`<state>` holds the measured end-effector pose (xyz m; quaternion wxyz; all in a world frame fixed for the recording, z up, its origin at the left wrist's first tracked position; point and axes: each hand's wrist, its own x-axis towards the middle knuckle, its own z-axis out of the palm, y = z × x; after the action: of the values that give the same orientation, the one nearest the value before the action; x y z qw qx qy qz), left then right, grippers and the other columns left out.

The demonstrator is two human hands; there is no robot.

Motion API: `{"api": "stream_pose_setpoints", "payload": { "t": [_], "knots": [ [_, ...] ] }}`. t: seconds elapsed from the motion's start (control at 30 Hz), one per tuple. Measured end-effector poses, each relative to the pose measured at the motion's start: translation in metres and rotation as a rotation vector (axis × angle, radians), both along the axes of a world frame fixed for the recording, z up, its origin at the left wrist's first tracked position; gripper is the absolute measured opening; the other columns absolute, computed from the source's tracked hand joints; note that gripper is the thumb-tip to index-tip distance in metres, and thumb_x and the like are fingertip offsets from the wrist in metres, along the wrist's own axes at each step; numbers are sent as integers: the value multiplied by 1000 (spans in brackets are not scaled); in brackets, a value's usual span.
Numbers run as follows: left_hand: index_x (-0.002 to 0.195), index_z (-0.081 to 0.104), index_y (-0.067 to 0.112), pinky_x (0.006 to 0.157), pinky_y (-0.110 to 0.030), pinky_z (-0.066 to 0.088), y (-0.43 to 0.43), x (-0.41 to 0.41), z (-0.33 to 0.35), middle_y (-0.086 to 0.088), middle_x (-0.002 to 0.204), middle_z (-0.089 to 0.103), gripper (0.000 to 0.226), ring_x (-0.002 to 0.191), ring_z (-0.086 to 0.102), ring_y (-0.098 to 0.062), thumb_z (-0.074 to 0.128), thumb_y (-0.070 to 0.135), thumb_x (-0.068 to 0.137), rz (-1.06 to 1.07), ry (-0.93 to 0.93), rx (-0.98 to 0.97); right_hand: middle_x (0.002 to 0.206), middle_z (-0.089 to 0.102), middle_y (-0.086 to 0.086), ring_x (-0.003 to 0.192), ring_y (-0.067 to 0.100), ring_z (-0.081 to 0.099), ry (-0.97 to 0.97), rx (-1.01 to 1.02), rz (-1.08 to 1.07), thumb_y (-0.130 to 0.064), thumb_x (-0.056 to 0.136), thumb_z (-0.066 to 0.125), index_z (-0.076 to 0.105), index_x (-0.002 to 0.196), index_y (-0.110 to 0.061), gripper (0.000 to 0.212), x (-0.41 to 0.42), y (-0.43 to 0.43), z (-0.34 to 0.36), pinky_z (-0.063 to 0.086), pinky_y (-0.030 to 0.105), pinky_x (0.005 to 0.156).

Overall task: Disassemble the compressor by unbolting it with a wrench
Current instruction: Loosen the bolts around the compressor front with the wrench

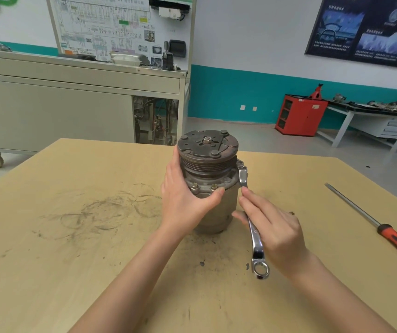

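Compressor (pixel 207 162) stands upright on its rear end in the middle of the tan table (pixel 72 236), clutch plate and grooved pulley facing up, with a nut in the centre of the plate. I can't spot any brand or label on the housing itself. The only writing I can actually read is "HV" at the top of the wiring diagram board (pixel 101 27), way behind the compressor to its left. The dark poster (pixel 365 30) far behind it to the right has text too, but it's too blurry to make out.

The left hand (pixel 183 198) is wrapped around the compressor's left side, thumb laid across the front just under two flange bolts (pixel 194 186). The right hand (pixel 274 229) sits just right of the compressor, fingers curled around the shank of a shiny double ring wrench (pixel 256 246), index finger stretched up along it. The wrench's top ring sits on a bolt on the compressor's right flange, and the bottom ring sticks out toward the camera. A red-handled screwdriver (pixel 385 230) lies well right of the compressor.
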<state>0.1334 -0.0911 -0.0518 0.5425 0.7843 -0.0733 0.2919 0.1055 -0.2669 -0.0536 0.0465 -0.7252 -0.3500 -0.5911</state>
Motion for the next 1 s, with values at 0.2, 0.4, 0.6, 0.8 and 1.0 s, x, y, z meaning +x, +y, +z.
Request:
{"api": "stream_pose_setpoints", "payload": {
  "t": [0.2,0.4,0.6,0.8,1.0],
  "knots": [
    [154,11,26,115,-50,28,-2,-4,2,7,150,31,118,141,28,-10,65,67,58,9,11,-4,94,73,16,74,20,72,59,-29,68,-17,88,63,74,86,5,25,1,-8,10,57,25,66],
    [154,11,26,116,-49,28,-1,-2,2,6,152,29,118,140,27,-9,64,66,57,18,12,-14,102,70,8,89,25,69,1010,1196,888,-6,95,46,57,101,-10,13,3,-15,-1,55,31,83],
    [154,12,25,115,-50,29,-2,0,1,5,151,31,117,141,28,-11,66,64,58,14,0,-12,72,70,11,52,14,62,1433,1608,1140,-1,98,36,49,85,-11,20,69,-25,26,51,18,51],
    [154,13,25,115,-51,29,-1,0,1,6,152,30,116,141,28,-10,66,64,58,9,-7,-6,68,64,9,41,11,52,1747,1303,1085,-5,98,34,48,100,-9,14,119,-21,52,44,15,42],
    [154,10,29,116,-49,29,-1,-1,1,18,144,28,118,138,27,-4,67,65,57,6,15,-12,65,65,7,45,8,56,1612,1447,1233,-13,101,36,54,98,-9,19,113,-20,64,46,13,43]
  ]
}}
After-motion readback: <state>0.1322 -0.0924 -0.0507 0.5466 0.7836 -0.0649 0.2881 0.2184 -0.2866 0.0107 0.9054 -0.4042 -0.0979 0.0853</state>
